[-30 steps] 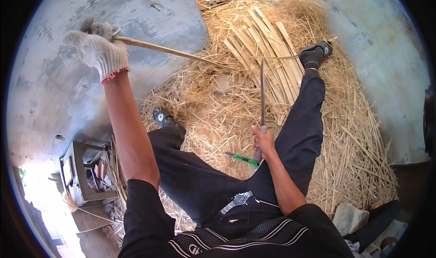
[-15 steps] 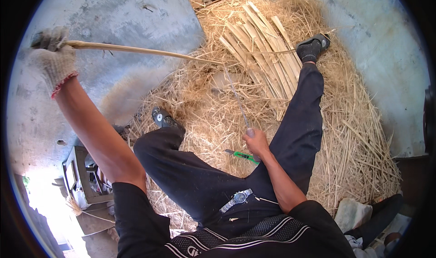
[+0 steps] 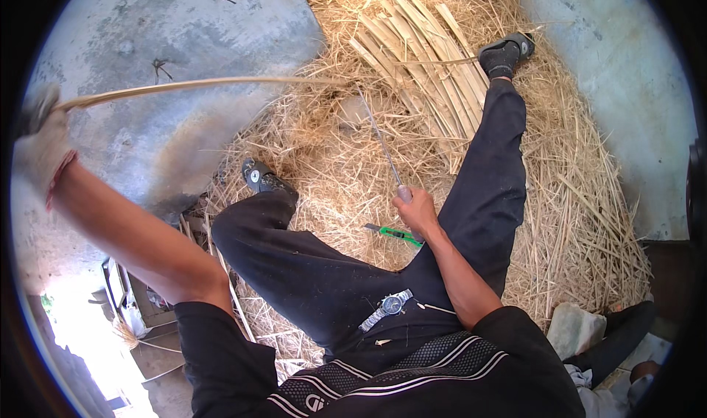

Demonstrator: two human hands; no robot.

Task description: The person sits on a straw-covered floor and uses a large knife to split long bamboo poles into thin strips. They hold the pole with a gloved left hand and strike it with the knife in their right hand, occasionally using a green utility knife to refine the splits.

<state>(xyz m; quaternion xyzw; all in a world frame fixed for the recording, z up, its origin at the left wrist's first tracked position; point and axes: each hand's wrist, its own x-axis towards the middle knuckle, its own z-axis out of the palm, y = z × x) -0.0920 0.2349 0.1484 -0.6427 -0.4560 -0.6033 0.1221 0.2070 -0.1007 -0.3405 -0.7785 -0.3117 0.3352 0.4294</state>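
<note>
My left hand (image 3: 46,142), in a pale knitted glove with a red cuff, is closed around one end of a long, thin bamboo strip (image 3: 199,84) at the far left; motion blurs the glove. The strip bows slightly across to the tip of a knife, where its far end meets the blade. In my bare right hand (image 3: 418,213), low over my right thigh, is the handle of that long, narrow-bladed knife (image 3: 380,134), its blade slanting up and left. A green utility knife (image 3: 400,234), blade out, lies just left of my right wrist.
Several split bamboo slats (image 3: 434,68) lie on a bed of shavings (image 3: 324,153) between my legs, with a thin strip across them near my right shoe (image 3: 508,55). A wristwatch (image 3: 392,305) rests on my lap. Bluish-grey walls (image 3: 169,27) flank the shavings; a pale block (image 3: 574,328) sits at lower right.
My left hand has swung farther left and down, drawing the strip's end leftward past the knife. My right hand and the knife have stayed almost in place; the view has shifted slightly.
</note>
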